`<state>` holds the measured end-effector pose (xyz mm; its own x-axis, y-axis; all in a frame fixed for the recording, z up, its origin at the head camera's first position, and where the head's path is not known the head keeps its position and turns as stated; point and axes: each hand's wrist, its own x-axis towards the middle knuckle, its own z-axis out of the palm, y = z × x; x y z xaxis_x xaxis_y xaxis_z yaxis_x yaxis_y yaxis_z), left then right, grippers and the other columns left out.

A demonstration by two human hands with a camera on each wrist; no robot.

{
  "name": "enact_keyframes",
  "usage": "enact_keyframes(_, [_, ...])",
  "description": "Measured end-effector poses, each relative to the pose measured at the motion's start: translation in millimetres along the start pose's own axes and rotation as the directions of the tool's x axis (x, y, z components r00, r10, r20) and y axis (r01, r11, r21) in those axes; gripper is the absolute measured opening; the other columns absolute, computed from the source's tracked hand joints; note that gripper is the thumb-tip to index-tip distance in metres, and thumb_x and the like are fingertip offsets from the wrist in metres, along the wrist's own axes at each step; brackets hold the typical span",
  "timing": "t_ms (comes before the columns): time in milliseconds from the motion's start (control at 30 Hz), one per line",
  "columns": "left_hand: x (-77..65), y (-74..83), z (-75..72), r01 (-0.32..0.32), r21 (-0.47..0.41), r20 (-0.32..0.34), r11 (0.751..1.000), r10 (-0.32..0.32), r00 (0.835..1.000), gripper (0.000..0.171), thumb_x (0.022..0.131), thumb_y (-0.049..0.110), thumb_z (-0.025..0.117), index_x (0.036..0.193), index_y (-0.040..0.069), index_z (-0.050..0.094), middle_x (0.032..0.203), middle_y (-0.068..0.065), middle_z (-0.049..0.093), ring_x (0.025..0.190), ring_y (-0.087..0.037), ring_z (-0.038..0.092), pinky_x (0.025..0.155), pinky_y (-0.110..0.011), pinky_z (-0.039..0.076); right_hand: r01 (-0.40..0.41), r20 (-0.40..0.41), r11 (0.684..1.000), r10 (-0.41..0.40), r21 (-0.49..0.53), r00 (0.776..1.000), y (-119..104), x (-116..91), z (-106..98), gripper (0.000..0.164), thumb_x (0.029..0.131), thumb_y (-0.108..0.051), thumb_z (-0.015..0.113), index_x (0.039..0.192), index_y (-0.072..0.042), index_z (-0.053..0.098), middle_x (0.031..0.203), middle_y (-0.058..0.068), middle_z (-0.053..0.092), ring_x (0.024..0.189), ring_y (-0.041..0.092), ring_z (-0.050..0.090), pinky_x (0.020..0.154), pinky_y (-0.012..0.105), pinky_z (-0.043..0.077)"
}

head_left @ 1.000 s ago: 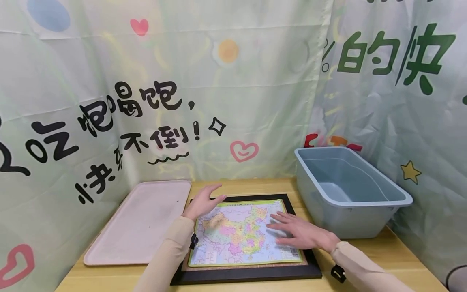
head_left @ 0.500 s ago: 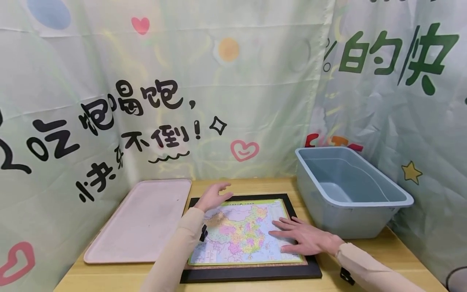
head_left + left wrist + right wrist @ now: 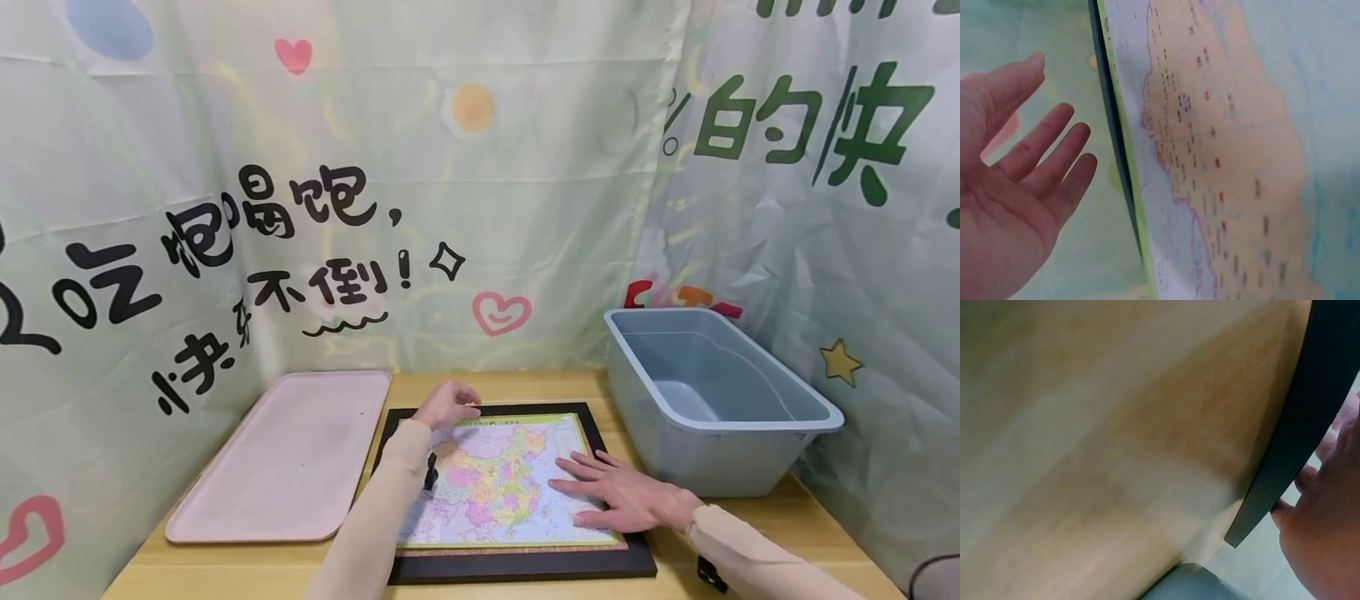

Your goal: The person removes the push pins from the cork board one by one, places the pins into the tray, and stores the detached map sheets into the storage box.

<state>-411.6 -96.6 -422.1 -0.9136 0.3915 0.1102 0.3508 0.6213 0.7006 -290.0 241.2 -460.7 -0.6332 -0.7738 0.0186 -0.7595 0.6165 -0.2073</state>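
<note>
A colourful map sheet with a yellow-green border lies on a black-framed board; a thin brown strip of the board shows along the sheet's near edge. My right hand has its fingers spread over the map's right side. In the right wrist view that hand is beside the black frame edge, its fingertips partly hidden. At the map's far edge is my left hand, its fingers bent loosely. The left wrist view shows this hand with palm visible and nothing held, apart from the map's border.
A pale pink tray lies left of the board on the wooden table. At the right stands a deep grey-blue bin. A printed cloth hangs behind and at the sides.
My left hand has moved right along the map's far edge, its fingers now bent lower. The right hand has shifted slightly toward me, still spread over the map's right side.
</note>
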Motion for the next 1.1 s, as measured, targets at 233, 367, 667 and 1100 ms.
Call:
enact_keyframes(233, [9.6,-10.3,6.2,-0.031,0.008,0.006,1.0,0.031,1.0,0.01,0.088,0.008,0.073,0.097,0.005,0.075,0.097,-0.005,0.072,0.09,-0.018,0.064,0.085,-0.037,0.053,0.02,-0.01,1.0,-0.02,-0.002,1.0,-0.3,3.5,-0.9,0.054,0.101,-0.049,0.045,0.152,-0.032,0.037,0.16,0.009,0.03,0.146,0.041,0.025,0.109,0.068,0.019])
enact_keyframes(367, [10.4,-12.6,11.6,-0.017,-0.053,0.049,0.998,0.019,0.999,0.014,0.09,0.005,0.07,0.102,0.0,0.074,0.103,-0.011,0.071,0.094,-0.021,0.064,0.087,-0.036,0.052,0.019,-0.006,1.0,-0.019,-0.006,1.0,0.2,3.6,-0.7,0.054,0.101,-0.05,0.045,0.152,-0.032,0.037,0.16,0.01,0.03,0.146,0.041,0.025,0.11,0.069,0.02])
enact_keyframes(667, [26.0,-19.8,13.5,0.033,-0.064,0.133,0.997,-0.024,0.991,0.01,0.089,0.009,0.072,0.097,0.005,0.075,0.097,-0.001,0.069,0.081,-0.014,0.057,0.073,-0.028,0.047,-0.002,0.017,1.0,0.001,0.024,1.0,2.0,7.0,0.5,0.055,0.101,-0.052,0.045,0.152,-0.034,0.035,0.161,0.007,0.027,0.148,0.038,0.022,0.112,0.067,0.017])
enact_keyframes(1100, [30.5,-1.8,14.5,0.025,0.037,0.29,0.999,-0.035,0.956,0.013,0.093,0.008,0.067,0.104,0.002,0.067,0.104,-0.006,0.066,0.086,-0.013,0.052,0.08,-0.029,0.043,-0.013,0.005,0.999,0.013,0.038,1.0,0.6,2.6,1.9,0.055,0.1,-0.051,0.046,0.151,-0.034,0.037,0.161,0.008,0.028,0.147,0.041,0.023,0.11,0.07,0.017])
